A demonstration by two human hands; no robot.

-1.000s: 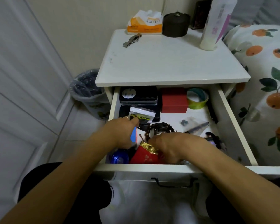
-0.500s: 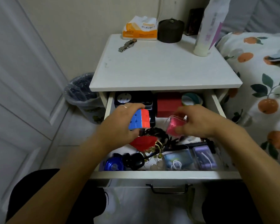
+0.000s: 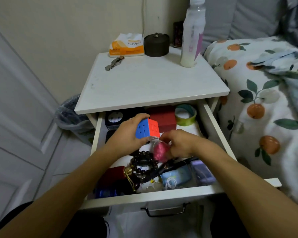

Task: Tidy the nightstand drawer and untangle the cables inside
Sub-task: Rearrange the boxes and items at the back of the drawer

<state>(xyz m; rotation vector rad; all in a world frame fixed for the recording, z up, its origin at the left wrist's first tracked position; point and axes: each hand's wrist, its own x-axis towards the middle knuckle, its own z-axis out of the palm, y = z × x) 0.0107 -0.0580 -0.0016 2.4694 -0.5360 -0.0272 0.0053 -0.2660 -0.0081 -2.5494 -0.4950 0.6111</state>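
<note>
While the drawer stands pulled out under the nightstand, both hands are held above its middle, nearer each other than half a second ago. The left hand still grips the cube, fingers curled over its top and thumb below, blue and red faces showing. The right hand has come in leftward and now pinches a pink bundle in a clear bag just below the cube (what it is I cannot tell), almost touching the left hand. Beneath them lie dark beads, a red pouch with a gold tassel, and two clear boxes with white cable coiled inside, near the front wall. At the back sit a clock, a red box and a tape roll. On top stand a bottle, a dark jar, tissues and a watch.
</note>
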